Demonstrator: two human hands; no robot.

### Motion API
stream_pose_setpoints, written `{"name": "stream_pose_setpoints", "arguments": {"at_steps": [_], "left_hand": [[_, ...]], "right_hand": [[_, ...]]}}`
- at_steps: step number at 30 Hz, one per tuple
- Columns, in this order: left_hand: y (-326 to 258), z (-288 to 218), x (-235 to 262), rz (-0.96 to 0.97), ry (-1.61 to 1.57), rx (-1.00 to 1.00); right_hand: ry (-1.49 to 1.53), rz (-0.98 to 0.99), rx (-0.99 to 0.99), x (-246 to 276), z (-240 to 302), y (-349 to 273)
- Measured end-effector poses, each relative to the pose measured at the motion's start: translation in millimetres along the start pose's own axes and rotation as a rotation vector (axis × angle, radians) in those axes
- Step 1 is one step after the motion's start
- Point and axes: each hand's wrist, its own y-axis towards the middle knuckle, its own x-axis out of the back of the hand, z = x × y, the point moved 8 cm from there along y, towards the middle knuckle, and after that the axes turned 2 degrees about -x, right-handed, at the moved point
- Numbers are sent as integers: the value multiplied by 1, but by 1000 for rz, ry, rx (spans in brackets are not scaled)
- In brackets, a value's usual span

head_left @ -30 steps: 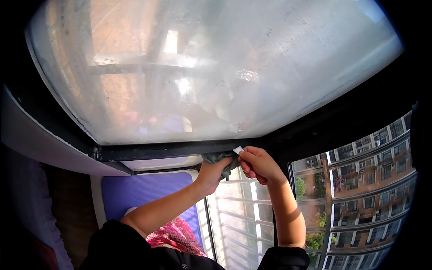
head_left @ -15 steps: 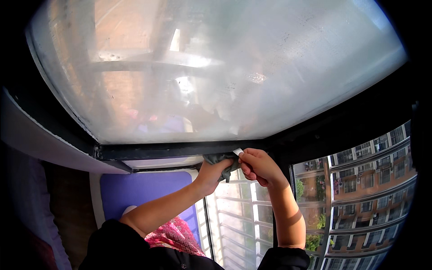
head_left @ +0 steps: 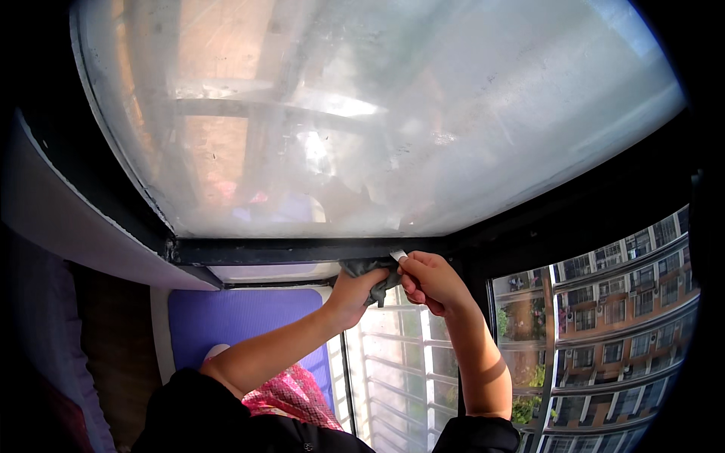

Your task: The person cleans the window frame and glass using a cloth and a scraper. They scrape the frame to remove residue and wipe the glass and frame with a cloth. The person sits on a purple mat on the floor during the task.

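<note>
Left hand (head_left: 352, 294) is gripping bunched dark-grey cloth (head_left: 384, 288), just below black window-frame rail (head_left: 287, 250). Right hand (head_left: 430, 281), just beside cloth, is pinching small white flat piece (head_left: 398, 256) between thumb and forefinger, other fingers curling. Hazy glass pane (head_left: 340, 158) is standing above rail; purple mat (head_left: 234, 317) is lying beyond left forearm (head_left: 276, 347).
</note>
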Motion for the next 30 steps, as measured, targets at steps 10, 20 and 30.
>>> {"name": "stream_pose_setpoints", "arguments": {"at_steps": [10,20,30], "left_hand": [[-6,-6,4,-25,-27,-20],[-14,-15,2,46,-33,-69],[-20,-21,8,-1,-15,-94]], "right_hand": [[90,12,53,-13,0,3],[109,-22,-5,-32,6,-1],[187,-22,14,-34,-1,5]]}}
